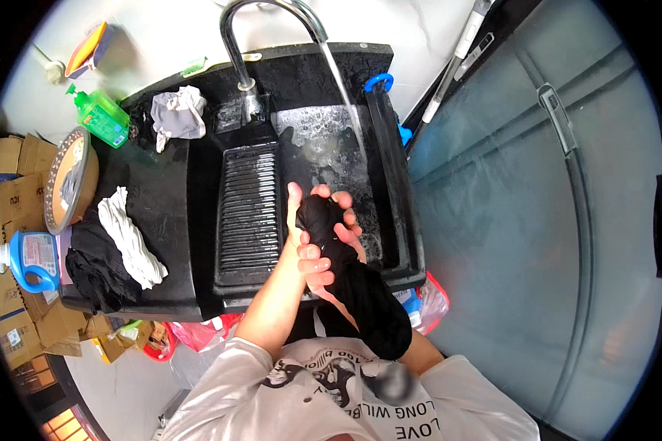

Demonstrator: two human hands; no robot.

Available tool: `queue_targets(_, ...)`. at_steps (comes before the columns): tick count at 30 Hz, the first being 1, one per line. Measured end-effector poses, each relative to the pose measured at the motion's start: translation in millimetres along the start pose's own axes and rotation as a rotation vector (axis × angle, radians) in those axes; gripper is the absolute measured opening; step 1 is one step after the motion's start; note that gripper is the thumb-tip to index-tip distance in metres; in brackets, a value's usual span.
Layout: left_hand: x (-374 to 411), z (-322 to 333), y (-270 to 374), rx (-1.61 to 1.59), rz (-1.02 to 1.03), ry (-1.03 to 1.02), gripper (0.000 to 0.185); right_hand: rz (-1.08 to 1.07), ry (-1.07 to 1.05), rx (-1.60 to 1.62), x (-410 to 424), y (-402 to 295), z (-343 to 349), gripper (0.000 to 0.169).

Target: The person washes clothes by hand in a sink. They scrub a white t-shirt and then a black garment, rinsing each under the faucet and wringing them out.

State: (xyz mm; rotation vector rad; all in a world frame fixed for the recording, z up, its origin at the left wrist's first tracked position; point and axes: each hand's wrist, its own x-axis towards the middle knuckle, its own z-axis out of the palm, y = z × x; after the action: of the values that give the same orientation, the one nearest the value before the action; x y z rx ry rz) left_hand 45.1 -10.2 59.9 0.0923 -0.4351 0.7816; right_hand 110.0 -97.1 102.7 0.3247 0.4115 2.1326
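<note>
A wet-looking black cloth (364,300) is bunched between both of my hands over the front of a black laundry sink (408,231). My left hand (297,220) cups the bunched upper end from the left. My right hand (323,270) closes around the cloth just below it, and the loose part hangs down over my right forearm. The hands overlap, so which fingers belong to which is partly unclear. Water runs from the chrome faucet (278,5) into the sudsy basin (320,132). A ribbed washboard (248,209) lies left of the basin.
On the left counter lie a white cloth (129,237), a black garment (96,264) and a grey cloth (179,113), near a green pump bottle (103,118) and a bowl (80,182). A blue detergent bottle (36,262) and cardboard boxes (19,204) stand left; a glass door (496,220) is right.
</note>
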Motion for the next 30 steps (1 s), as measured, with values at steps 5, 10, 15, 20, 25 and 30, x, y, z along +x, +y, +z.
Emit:
queue_targets(5, 17.4, 47.4, 13.0, 0.814, -0.107, 0.629, 0.034, -0.025, 0.172, -0.205, -22.5, -23.3, 16.3, 0.055)
queue_targets(10, 36.5, 58.2, 18.0, 1.413, -0.264, 0.951, 0.030, -0.068, 0.611, -1.003, -17.0, -31.9, 36.0, 0.027)
queue_targets(15, 52.5, 52.4, 21.3, 2.008, -0.439, 0.922, 0.032, 0.065, 0.644, -1.437, -7.0, -60.4, 41.6, 0.029)
queue_targets(20, 54.0, 42.0, 19.5, 2.196, -0.655, 0.865, 0.038, 0.185, 0.900, -1.811, -2.7, -71.6, 29.0, 0.055)
queue_targets(25, 58.1, 41.0, 14.6, 2.306, -0.894, 0.830, 0.044, 0.157, 1.017, -1.927, -4.2, -55.3, 43.8, 0.064)
queue_targets(30, 58.2, 31.9, 7.5, 2.355, -0.874, 0.854, 0.046, 0.128, 1.070, -1.970, -10.9, -54.9, 43.4, 0.060)
